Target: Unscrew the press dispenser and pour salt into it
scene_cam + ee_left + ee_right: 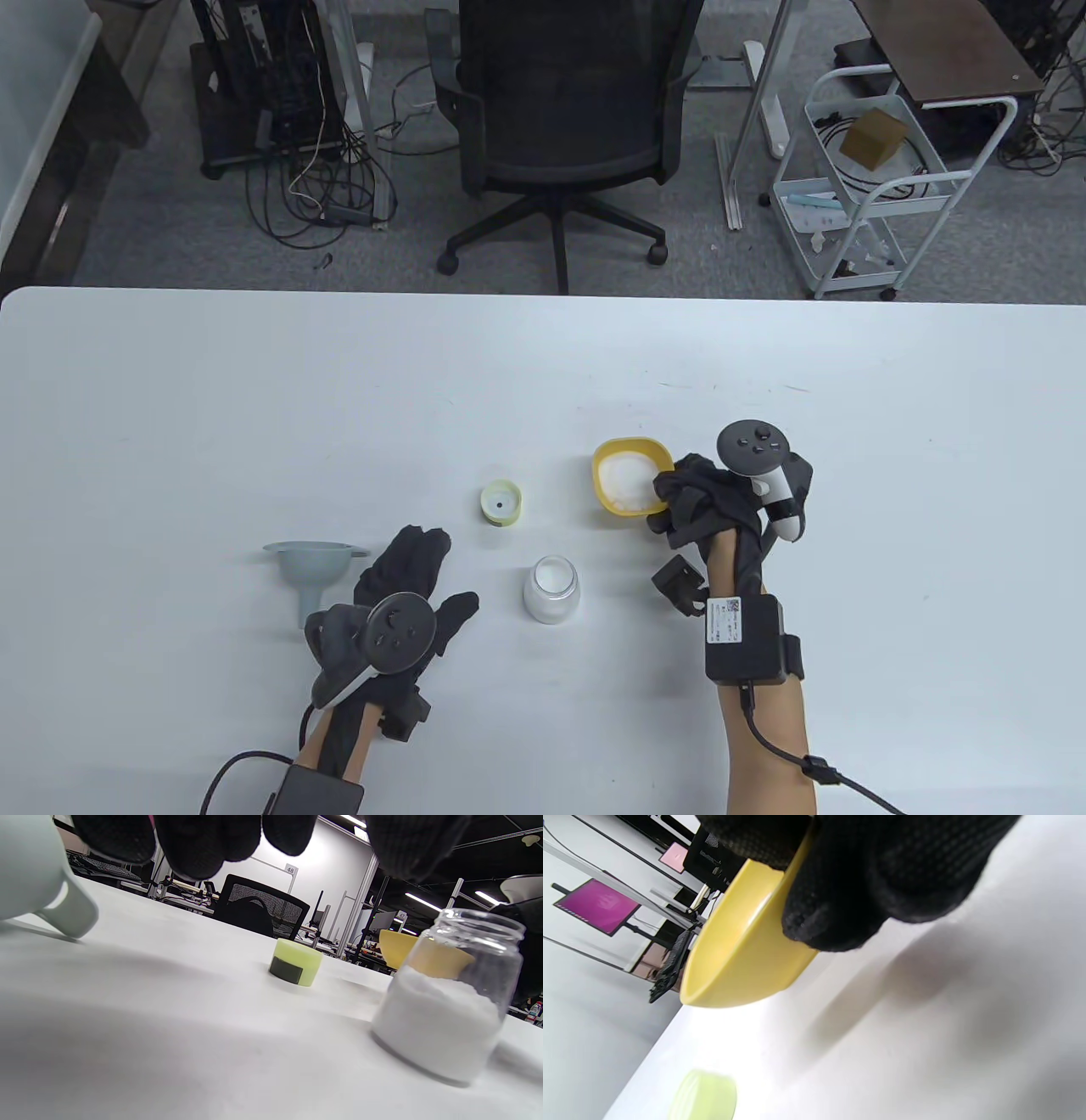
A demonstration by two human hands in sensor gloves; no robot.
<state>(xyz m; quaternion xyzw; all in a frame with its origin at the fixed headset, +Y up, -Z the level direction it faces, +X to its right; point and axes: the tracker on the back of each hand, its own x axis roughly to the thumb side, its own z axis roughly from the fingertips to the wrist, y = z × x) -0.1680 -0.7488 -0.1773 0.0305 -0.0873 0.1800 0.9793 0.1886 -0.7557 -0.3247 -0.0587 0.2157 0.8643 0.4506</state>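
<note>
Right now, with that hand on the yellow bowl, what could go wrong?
The right hand grips the yellow bowl by one rim only, so the salt might spill if it tips. The glass jar stands open and already holds much salt; more could overflow. The funnel lies beside the left hand, not on the jar, so pouring might miss.

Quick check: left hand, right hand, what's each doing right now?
Left hand: open, fingers spread, holding nothing.
Right hand: grips the yellow bowl at its rim.
</note>
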